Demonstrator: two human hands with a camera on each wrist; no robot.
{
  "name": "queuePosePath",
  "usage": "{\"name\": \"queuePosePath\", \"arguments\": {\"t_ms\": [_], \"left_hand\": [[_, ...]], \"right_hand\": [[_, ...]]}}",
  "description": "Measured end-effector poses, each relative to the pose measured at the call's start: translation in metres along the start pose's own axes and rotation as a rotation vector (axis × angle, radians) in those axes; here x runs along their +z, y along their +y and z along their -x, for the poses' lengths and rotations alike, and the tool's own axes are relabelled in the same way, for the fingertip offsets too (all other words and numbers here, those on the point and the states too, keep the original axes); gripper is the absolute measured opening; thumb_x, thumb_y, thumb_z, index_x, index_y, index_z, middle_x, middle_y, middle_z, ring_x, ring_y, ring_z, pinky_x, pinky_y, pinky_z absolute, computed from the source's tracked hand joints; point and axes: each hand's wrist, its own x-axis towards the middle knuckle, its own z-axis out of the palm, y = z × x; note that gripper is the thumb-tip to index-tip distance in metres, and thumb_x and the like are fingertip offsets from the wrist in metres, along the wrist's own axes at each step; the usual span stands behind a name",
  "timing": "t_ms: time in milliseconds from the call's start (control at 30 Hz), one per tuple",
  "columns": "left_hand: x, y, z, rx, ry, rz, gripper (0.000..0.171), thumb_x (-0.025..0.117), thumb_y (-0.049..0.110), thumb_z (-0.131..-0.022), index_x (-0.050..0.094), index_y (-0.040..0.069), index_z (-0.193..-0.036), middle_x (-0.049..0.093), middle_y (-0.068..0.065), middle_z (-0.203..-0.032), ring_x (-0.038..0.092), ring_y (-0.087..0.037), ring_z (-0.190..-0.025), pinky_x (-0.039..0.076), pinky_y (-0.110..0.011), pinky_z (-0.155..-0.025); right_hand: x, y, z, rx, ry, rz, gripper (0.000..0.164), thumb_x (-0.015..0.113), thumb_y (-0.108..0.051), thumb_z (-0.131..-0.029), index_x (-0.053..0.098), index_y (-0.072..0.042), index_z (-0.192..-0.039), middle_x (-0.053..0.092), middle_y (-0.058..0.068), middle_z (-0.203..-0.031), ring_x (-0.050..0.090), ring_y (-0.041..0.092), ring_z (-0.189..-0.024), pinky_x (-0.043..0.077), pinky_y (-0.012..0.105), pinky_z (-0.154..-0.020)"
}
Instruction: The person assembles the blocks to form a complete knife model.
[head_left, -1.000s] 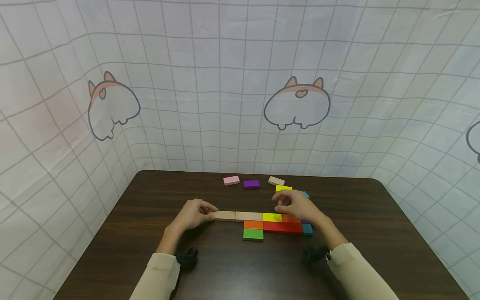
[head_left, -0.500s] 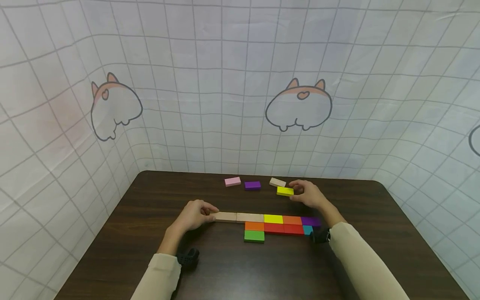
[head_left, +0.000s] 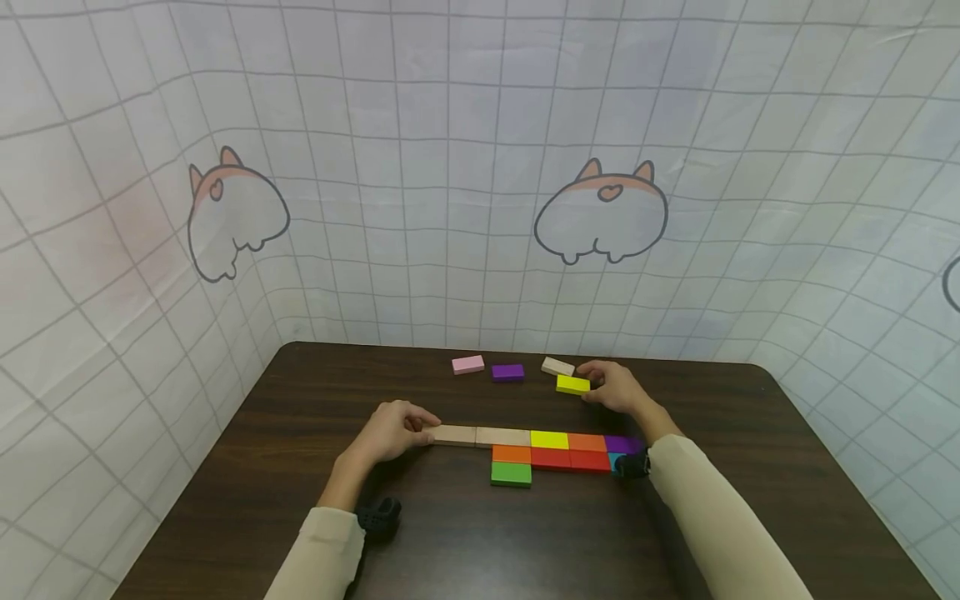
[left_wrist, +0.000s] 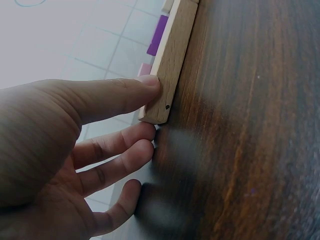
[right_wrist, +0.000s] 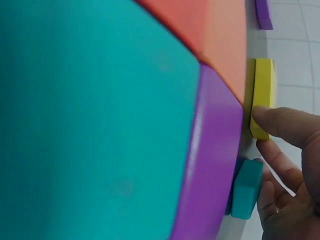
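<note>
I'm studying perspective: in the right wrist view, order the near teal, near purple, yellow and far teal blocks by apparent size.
1. Near teal block
2. Near purple block
3. Yellow block and far teal block: too alike to rank
Nearness to the camera swells the first two.

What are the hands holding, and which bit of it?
The left hand holds the leftmost wooden block by its left end. The right hand's thumb touches the far yellow block's right end; whether it grips it, I can't tell.
</note>
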Motion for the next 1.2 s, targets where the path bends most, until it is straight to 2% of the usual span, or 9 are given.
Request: {"name": "queuePosePath", "arguments": {"t_ms": [167,300,533,767,1200], "left_hand": [[0.001,0.0,-0.001,-0.005,0.004,-0.002,0.018,0.082,0.017,-0.087,0.082,0.024,-0.104,0.066,0.003,-0.092,0.057,-0.013,-0.082,0.051,-0.032,-0.073],[0.001,-0.001,-0.001,-0.005,0.005,0.0,0.018,0.082,0.017,-0.087,0.082,0.024,-0.104,0.066,0.004,-0.091,0.057,-0.013,-0.082,0.05,-0.032,-0.072],[0.002,-0.003,-0.003,0.0,0.006,-0.01,0.018,0.082,0.017,-0.087,0.082,0.024,-0.104,0.066,0.003,-0.091,0.057,-0.013,-0.082,0.05,-0.032,-0.072],[0.002,-0.001,-0.002,-0.008,0.001,-0.001,0.018,0.082,0.017,-0.088,0.082,0.024,-0.104,0.067,0.003,-0.092,0.058,-0.013,-0.082,0.05,-0.032,-0.071],[0.001,-0.002,-0.003,-0.004,-0.002,-0.005,0.018,0.081,0.018,-0.088,0.082,0.024,-0.105,0.067,0.002,-0.094,0.058,-0.014,-0.084,0.051,-0.033,-0.073]], "right_hand": [[0.002,-0.001,-0.003,-0.01,0.003,0.039,0.043,0.076,-0.008,-0.089,0.067,-0.005,-0.131,0.066,0.022,-0.117,0.061,0.034,-0.104,0.051,0.054,-0.095],[0.001,-0.003,-0.002,-0.043,0.012,0.066,0.041,0.077,-0.007,-0.088,0.069,-0.006,-0.129,0.065,0.018,-0.111,0.058,0.029,-0.096,0.051,0.047,-0.086],[-0.005,-0.01,0.01,-0.13,0.022,0.039,0.04,0.076,-0.006,-0.089,0.07,-0.006,-0.128,0.061,0.014,-0.103,0.055,0.023,-0.086,0.047,0.034,-0.073],[-0.012,-0.02,0.027,-0.197,0.007,-0.014,0.039,0.075,-0.005,-0.09,0.07,-0.005,-0.129,0.06,0.014,-0.105,0.055,0.022,-0.086,0.048,0.033,-0.072],[-0.022,-0.026,0.065,-0.216,-0.049,-0.043,0.038,0.076,-0.011,-0.092,0.07,-0.013,-0.129,0.058,0.008,-0.106,0.055,0.018,-0.08,0.051,0.031,-0.069]]}}
